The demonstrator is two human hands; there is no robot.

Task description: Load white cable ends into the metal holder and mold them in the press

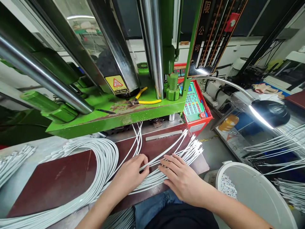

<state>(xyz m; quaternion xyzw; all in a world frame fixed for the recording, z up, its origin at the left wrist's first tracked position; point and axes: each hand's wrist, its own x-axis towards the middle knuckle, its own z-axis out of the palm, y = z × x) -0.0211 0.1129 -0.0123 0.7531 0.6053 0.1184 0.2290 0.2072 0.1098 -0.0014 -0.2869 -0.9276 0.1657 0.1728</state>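
Sorting step: my left hand point(130, 174) pinches a few strands from the white cable bundle point(152, 173) on the brown work board point(57, 181), while my right hand point(182, 178) lies flat on the bundle, fingers spread. I judge the next move calls for lifting those strands free toward the green press point(114, 111) without tangling the rest.

At twelve o'clock the green press bed point(114, 116) overhangs your hands, leaving only a low gap beneath. At nine o'clock the brown board point(54, 181) lies bare between cable loops point(105, 159). At three o'clock a white bucket point(257, 194) blocks you.
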